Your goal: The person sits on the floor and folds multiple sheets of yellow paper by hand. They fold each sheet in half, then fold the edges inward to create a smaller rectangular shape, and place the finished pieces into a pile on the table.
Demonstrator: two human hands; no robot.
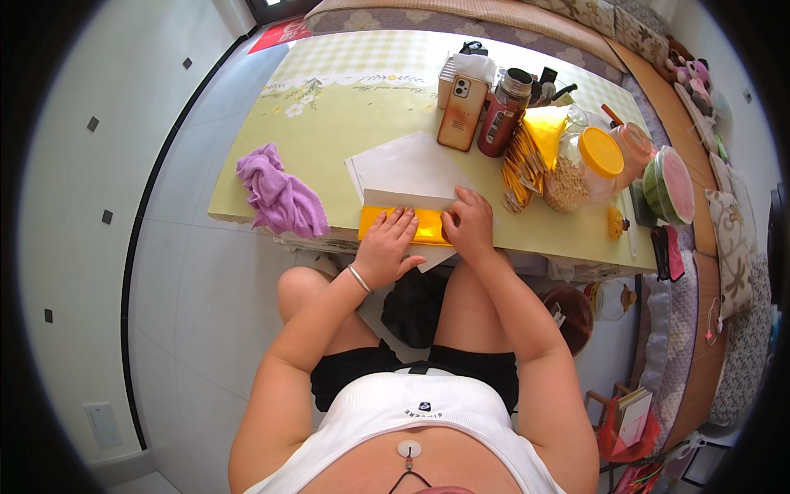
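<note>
A shiny gold foil sheet [430,226] lies at the table's near edge, with a pale strip along its far side that looks like a folded-back part. My left hand [388,249] rests flat on the left half of the foil, fingers stretched out and thumb apart. At the foil's right end, my right hand [471,224] has its fingers bent and pressed together on the edge; the fingertips are partly hidden. White paper sheets [407,160] lie under and beyond the foil, and one corner sticks out below it.
Left of the papers lies a purple cloth [280,193]. Toward the back right stand a phone [462,115], a dark red flask [504,115], stacked gold folded pieces [527,156], a yellow-lidded jar [576,173] and a cut watermelon [671,185]. A bin [569,317] sits below the table.
</note>
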